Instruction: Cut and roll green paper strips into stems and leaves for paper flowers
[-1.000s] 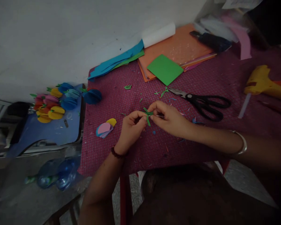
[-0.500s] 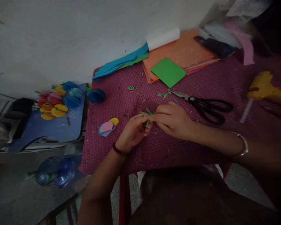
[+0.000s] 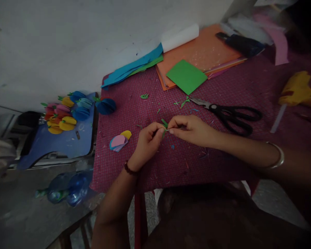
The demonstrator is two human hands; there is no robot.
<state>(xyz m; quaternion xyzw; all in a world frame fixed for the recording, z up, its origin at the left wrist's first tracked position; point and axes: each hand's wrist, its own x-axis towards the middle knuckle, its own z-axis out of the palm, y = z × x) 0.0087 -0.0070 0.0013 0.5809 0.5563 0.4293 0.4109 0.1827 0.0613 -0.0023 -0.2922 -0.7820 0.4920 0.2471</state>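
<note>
Over the middle of the checked tablecloth, my left hand (image 3: 150, 140) pinches a thin green paper strip (image 3: 165, 130) between thumb and fingers. My right hand (image 3: 188, 128) meets it fingertip to fingertip, pinching the other end of the strip. Another green paper piece (image 3: 164, 122) shows just behind the fingertips. Black-handled scissors (image 3: 228, 112) lie to the right, blades slightly apart, beside green scraps (image 3: 183, 102). Left of my hands rests a small stack of pink, blue and yellow paper rounds (image 3: 119, 141). A dark blue paper ball (image 3: 105, 105) with a green leaf sits farther left.
A green paper square (image 3: 187, 76) overlaps orange sheets (image 3: 209, 48) at the back, beside blue strips (image 3: 137, 65) and a white roll (image 3: 181, 38). A yellow glue gun (image 3: 295, 90) lies right. Colourful paper fruits (image 3: 68, 121) sit on a blue board (image 3: 64, 145), with plastic bottles (image 3: 77, 186) below.
My fingertips have turned and drawn together on the green strip, and the cross of green pieces between them now shows less. The view has shifted slightly.
</note>
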